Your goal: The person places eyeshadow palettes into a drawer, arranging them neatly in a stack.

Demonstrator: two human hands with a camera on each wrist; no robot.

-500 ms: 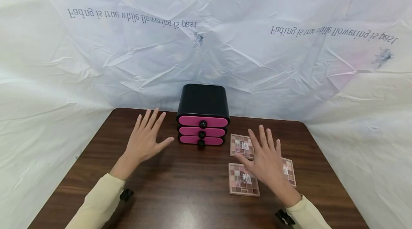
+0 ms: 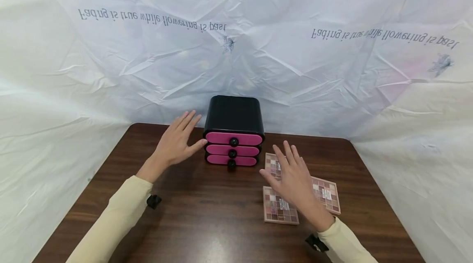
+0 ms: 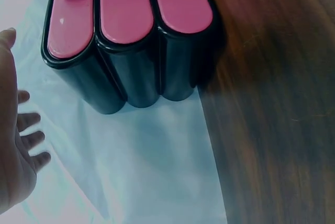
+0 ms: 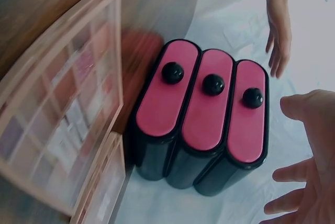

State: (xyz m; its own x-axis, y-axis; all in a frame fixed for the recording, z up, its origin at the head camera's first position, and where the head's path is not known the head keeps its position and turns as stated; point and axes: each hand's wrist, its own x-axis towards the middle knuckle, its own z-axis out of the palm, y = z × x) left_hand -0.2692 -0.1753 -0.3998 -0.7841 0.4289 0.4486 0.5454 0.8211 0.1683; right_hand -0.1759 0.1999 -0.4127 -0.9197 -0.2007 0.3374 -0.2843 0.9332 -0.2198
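Note:
A black three-drawer organizer (image 2: 234, 115) with pink fronts and round black knobs stands at the back of the table, its drawers closed. Just left of it, my left hand (image 2: 173, 146) is held up with fingers straight and thumb toward the drawer fronts. My right hand (image 2: 293, 178) hovers over the eyeshadow palettes, fingers spread, holding nothing. One palette (image 2: 281, 205) lies nearest the front, another palette (image 2: 326, 194) to the right, and a third palette (image 2: 272, 163) at the back is partly hidden by that hand. In the right wrist view, the organizer (image 4: 209, 109) appears beyond the right thumb.
The brown wooden table (image 2: 207, 222) has rounded far corners. White printed sheeting (image 2: 177, 61) hangs close behind the organizer and along both sides. A black strap piece (image 2: 316, 242) sits under the right wrist, and a similar one (image 2: 153, 201) under the left.
My left hand has moved right and farther back, closer to the organizer. The right hand has shifted left, uncovering more of the right palette and covering more of the back one.

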